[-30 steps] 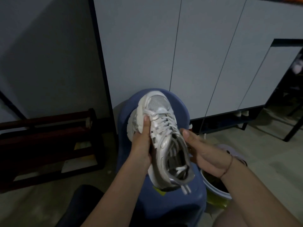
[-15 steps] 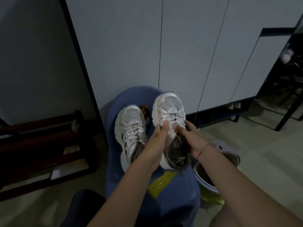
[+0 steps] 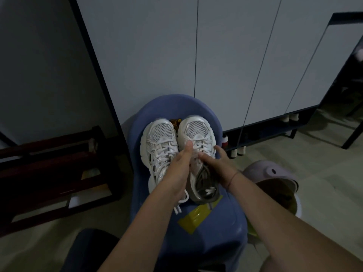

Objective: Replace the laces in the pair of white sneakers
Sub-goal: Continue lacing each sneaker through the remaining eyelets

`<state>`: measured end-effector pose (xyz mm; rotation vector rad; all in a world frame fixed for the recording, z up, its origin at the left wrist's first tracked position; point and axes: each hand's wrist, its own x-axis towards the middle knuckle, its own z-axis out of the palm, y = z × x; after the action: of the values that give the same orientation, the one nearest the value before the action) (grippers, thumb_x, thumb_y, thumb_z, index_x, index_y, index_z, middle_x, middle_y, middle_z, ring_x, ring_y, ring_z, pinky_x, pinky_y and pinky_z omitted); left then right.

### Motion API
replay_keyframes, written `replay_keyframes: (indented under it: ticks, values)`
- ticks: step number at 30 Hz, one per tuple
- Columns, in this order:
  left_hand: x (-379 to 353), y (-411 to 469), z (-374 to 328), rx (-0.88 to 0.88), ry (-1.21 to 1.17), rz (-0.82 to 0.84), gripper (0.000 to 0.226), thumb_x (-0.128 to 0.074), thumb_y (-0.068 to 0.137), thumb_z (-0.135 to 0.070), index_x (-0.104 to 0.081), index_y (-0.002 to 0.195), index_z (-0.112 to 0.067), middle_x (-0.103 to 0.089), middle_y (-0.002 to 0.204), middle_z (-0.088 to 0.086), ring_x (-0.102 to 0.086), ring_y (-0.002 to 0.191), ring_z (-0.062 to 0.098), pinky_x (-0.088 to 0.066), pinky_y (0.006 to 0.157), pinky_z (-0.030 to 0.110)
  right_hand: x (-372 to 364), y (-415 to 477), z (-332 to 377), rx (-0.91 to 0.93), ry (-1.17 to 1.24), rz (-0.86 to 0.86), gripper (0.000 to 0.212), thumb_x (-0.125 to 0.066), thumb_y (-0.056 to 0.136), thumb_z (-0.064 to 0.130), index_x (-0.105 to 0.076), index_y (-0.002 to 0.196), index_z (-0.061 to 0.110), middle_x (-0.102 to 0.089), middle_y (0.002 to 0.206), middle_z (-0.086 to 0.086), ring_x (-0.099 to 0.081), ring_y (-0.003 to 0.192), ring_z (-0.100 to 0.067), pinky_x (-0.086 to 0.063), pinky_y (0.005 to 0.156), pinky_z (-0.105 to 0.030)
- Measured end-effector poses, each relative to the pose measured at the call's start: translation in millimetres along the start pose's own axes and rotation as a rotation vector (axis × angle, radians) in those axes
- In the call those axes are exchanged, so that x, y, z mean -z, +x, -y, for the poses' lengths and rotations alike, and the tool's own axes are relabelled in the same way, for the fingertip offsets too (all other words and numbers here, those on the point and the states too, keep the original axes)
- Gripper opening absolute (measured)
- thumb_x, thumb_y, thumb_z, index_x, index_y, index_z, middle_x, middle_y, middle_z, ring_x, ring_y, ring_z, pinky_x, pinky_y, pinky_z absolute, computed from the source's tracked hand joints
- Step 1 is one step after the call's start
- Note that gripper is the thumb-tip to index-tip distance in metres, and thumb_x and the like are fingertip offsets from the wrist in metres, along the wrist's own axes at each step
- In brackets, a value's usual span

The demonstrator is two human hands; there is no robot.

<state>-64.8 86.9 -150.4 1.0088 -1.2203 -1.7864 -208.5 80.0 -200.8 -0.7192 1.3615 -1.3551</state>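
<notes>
In the head view, the left hand [image 3: 180, 165] and right hand [image 3: 218, 163] clasp the held sneaker [image 3: 196, 134] from either side, thumbs on its laces, on the blue chair [image 3: 216, 222] beside the second sneaker [image 3: 159, 146]. A careless release could probably tip it over, or the loose lace end [image 3: 183, 199] under the left wrist could snag.

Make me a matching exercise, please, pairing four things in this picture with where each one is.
Things:
1. held sneaker
2. other sneaker
3. yellow packet
4. lilac-lidded bin

Places:
A. on the floor, right of the blue chair
B. on the seat, nearer the camera than the sneakers
C. gripped by the left hand and right hand
D. on the chair, at the picture-left side of the pair

Pairs: 1-C, 2-D, 3-B, 4-A
</notes>
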Motion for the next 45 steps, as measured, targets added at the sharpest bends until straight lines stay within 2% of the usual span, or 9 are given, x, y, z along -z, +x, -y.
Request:
replay_keyframes:
  ticks: [4,7,12,15,23,29,36,41,45]
  values:
    - [28.3,-5.1,-12.8,-0.166,0.022,-0.379,0.031,-0.052,0.097,-0.045,-0.061,0.115,-0.022,-0.067,0.115,-0.003,-0.064,0.095,0.003,-0.045,0.076,0.018,4.6,-3.6,1.1,-0.027,-0.021,0.075,0.123,-0.09,0.046,0.051,-0.024,0.147,0.027,-0.048,0.14,-0.005,-0.058,0.113,-0.023,-0.05,0.094,-0.044]
    - [66.6,0.6,-5.3,-0.199,0.185,-0.623,0.061,-0.064,0.087,-0.049,-0.045,0.138,-0.024,-0.044,0.142,0.004,-0.048,0.119,0.013,-0.042,0.092,0.03,14.2,-11.1,2.4,-0.07,-0.099,0.214,0.101,-0.074,0.076,0.028,-0.004,0.15,0.031,-0.035,0.144,-0.001,-0.045,0.122,-0.018,-0.044,0.094,-0.034]
    - [93.0,7.5,23.7,-0.051,0.371,-0.295,0.124,-0.078,0.063,-0.064,0.0,0.155,-0.035,-0.013,0.162,-0.003,-0.025,0.146,0.021,-0.031,0.116,0.042,24.7,-10.3,-3.5,-0.057,-0.163,0.255,0.095,-0.064,0.086,0.005,0.001,0.151,0.03,-0.036,0.147,-0.005,-0.05,0.115,-0.017,-0.043,0.096,-0.035]
    - [93.9,4.5,33.7,-0.05,0.365,-0.196,0.122,-0.081,0.071,-0.042,0.008,0.154,-0.036,-0.011,0.162,-0.006,-0.025,0.145,0.017,-0.031,0.114,0.036,23.6,-8.5,-7.1,-0.043,-0.129,0.224,0.093,-0.064,0.084,0.001,-0.005,0.151,0.028,-0.054,0.119,0.006,-0.058,0.095,-0.008,-0.046,0.091,-0.037]
    - [97.6,0.3,38.9,-0.065,0.329,-0.235,0.104,-0.075,0.084,-0.029,0.0,0.155,-0.039,-0.026,0.16,-0.005,-0.04,0.137,0.018,-0.042,0.094,0.027,14.9,-11.8,-13.4,-0.024,-0.061,0.143,0.094,-0.07,0.079,0.004,-0.012,0.15,0.027,-0.054,0.127,-0.005,-0.061,0.101,-0.016,-0.054,0.075,-0.03]
    - [101.3,-9.6,49.2,-0.055,0.388,-0.157,0.109,-0.076,0.082,-0.032,0.005,0.155,-0.035,-0.023,0.159,-0.012,-0.032,0.141,0.01,-0.034,0.105,0.025,21.1,-18.5,-15.1,-0.017,-0.236,0.209,0.118,-0.081,0.061,0.028,-0.004,0.151,0.031,-0.032,0.151,-0.002,-0.04,0.134,-0.022,-0.039,0.107,-0.043]
    - [101.8,-30.1,56.9,-0.009,0.378,-0.247,0.093,-0.073,0.083,-0.045,-0.015,0.155,-0.032,-0.041,0.145,-0.011,-0.042,0.131,0.012,-0.037,0.105,0.028,25.9,-35.9,-8.7,-0.073,-0.308,0.138,0.132,-0.087,0.04,0.052,-0.017,0.15,0.028,-0.045,0.142,-0.004,-0.052,0.122,-0.025,-0.045,0.102,-0.046]
    - [109.9,-50.6,77.1,0.208,0.252,-0.31,0.115,-0.076,0.048,-0.077,-0.042,0.146,-0.03,-0.049,0.147,-0.001,-0.053,0.126,0.023,-0.045,0.106,0.042,26.1,-55.2,-18.0,-0.269,-0.163,0.219,0.087,-0.084,0.052,0.053,-0.058,0.126,0.015,-0.068,0.115,-0.011,-0.065,0.106,-0.029,-0.05,0.096,-0.045]
    - [111.9,-54.2,86.0,0.255,0.213,-0.293,0.098,-0.067,0.061,-0.082,-0.049,0.142,-0.03,-0.052,0.144,-0.003,-0.055,0.124,0.024,-0.044,0.107,0.042,15.8,-71.3,-31.3,-0.347,-0.096,0.163,0.062,-0.075,0.071,0.052,-0.064,0.117,0.012,-0.071,0.1,-0.008,-0.064,0.096,-0.027,-0.05,0.094,-0.042]
